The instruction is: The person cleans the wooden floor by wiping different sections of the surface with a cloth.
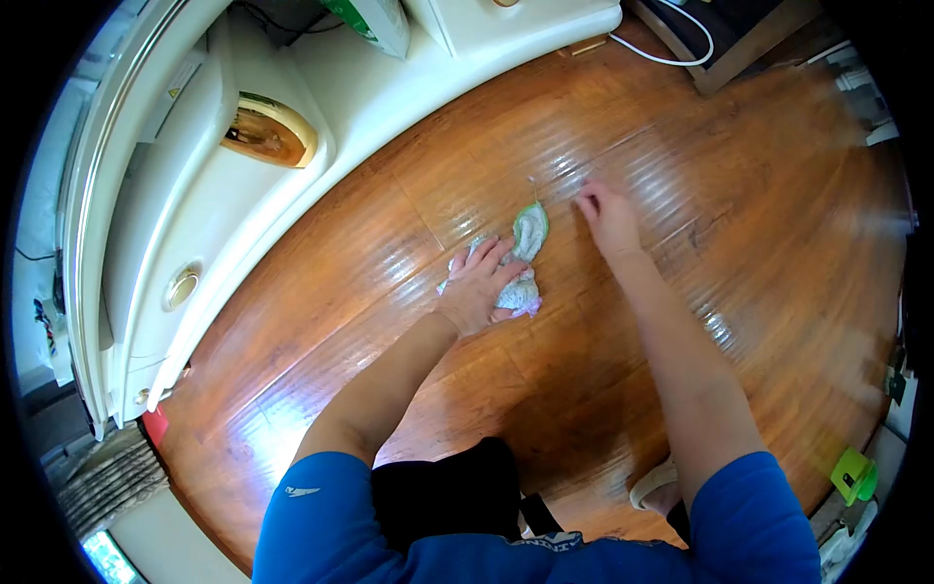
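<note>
A crumpled pale cloth (530, 234) with a green edge and a lilac corner lies on the wooden floor. My left hand (477, 287) rests palm down on it, fingers spread, covering part of the cloth. A thin loop sticks out from the cloth's far end. To the right of the cloth, my right hand (611, 222) is held apart from it, with its fingers curled and pinched together. Whatever may be between those fingertips is hidden or too small to make out.
A curved white cabinet (379, 117) with gold handles borders the floor (331, 302) on the left and far side. A white cable (681, 60) lies by a dark wooden piece of furniture (749, 49) at the far right. A bright green object (853, 475) stands near the right edge.
</note>
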`<state>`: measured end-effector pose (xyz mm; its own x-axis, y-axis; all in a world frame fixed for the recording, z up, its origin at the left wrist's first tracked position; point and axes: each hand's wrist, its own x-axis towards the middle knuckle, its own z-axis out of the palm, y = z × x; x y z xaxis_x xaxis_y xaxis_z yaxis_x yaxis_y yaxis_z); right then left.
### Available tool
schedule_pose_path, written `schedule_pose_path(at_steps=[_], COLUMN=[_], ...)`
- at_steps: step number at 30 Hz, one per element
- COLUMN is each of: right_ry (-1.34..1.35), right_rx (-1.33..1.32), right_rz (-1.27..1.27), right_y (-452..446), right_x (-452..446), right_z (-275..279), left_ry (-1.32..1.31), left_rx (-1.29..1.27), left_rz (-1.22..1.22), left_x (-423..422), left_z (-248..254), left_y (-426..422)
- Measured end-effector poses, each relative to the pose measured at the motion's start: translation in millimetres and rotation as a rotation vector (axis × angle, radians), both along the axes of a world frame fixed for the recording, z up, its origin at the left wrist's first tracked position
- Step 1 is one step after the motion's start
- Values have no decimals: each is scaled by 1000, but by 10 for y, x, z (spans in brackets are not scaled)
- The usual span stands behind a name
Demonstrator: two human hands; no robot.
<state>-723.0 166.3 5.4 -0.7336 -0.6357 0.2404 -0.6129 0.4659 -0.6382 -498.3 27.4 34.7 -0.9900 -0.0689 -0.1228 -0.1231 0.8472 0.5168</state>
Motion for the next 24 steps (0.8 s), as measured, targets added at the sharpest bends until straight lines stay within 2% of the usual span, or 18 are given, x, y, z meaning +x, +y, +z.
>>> schedule_pose_path(at_steps=[1,2,4,6,7,9,10,12,14,16,18,20,22,24], right_ry=[21,25,-173,-199,-215,-180,-125,-68,29,37,67,66,72,67], right_rx=[-31,-35,-80,-4,-2,-14,-32,-40,8,-15,-9,-2,24,47], right_rz=[146,144,1,-71,-81,-29,35,-7,-37,-20,-29,-9,-22,-4], right_y=[-82,-87,123,509,724,1042,1107,1082,1058,1068,1039,1025,1032,1039], right_x=[39,109,397,661,832,1133,1200,1272,1306,1323,1323,1312,1327,1323], right_z=[43,95,293,298,191,56,29,-61,-74,-151,-111,-75,-109,-113], left_ry=[2,-42,-83,-73,-72,-43,-57,-27,80,398,370,-59,-129,-4], left_rx=[-5,-62,-117,-173,-175,-253,-254,-105,-137,-52,-58,-238,-201,-395], left_rz=[-1,-33,-72,74,69,432,523,312,-42,-299,-310,-111,214,424], left_x=[-5,-12,-5,-10,-69,-249,-399,-675,-1055,-1459,-1941,-2310,-2496,-2321], left_z=[28,54,67,23,4,-17,-39,12,12,-220,-366,183,152,-111], left_y=[-16,-34,-61,-81,-43,139,292,526,787,794,661,259,-342,-893])
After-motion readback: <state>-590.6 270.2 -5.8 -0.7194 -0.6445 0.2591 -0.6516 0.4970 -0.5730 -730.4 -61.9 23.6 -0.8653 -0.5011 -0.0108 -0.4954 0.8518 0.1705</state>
